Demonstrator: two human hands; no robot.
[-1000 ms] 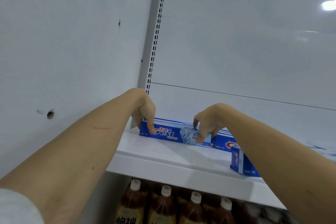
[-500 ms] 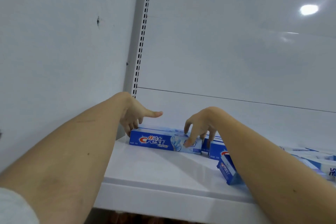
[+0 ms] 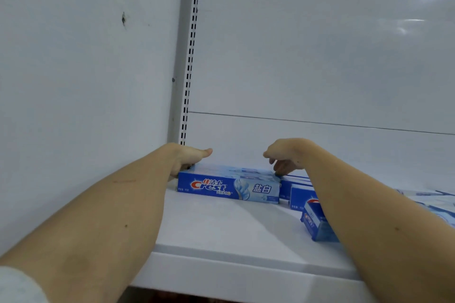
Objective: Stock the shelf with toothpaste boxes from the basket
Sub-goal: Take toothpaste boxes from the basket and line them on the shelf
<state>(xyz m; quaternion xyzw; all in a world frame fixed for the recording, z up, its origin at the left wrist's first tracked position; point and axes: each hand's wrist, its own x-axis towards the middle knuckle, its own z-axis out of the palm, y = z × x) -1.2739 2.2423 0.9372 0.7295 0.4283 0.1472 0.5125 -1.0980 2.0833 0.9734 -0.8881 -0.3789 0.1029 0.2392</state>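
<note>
A blue Crest toothpaste box (image 3: pixel 229 188) lies lengthwise at the back left of the white shelf (image 3: pixel 221 233). My left hand (image 3: pixel 188 158) rests at its left end, fingers curled behind the corner and thumb pointing right. My right hand (image 3: pixel 285 157) hovers over the right end, fingertips touching the top rear edge. More blue boxes (image 3: pixel 299 195) lie to the right, partly hidden by my right forearm, and one box (image 3: pixel 314 225) sits angled toward the front. The basket is out of view.
A white side wall (image 3: pixel 86 81) closes the left. A slotted upright post (image 3: pixel 189 56) runs up the corner beside the back panel (image 3: pixel 320 56). Further pale boxes (image 3: pixel 430 204) lie at the far right. The shelf's front lip (image 3: pixel 234 275) runs below my arms.
Both hands have lifted off the front face of the box and now sit at its ends. The view tilted up, so the bottles below have left the frame.
</note>
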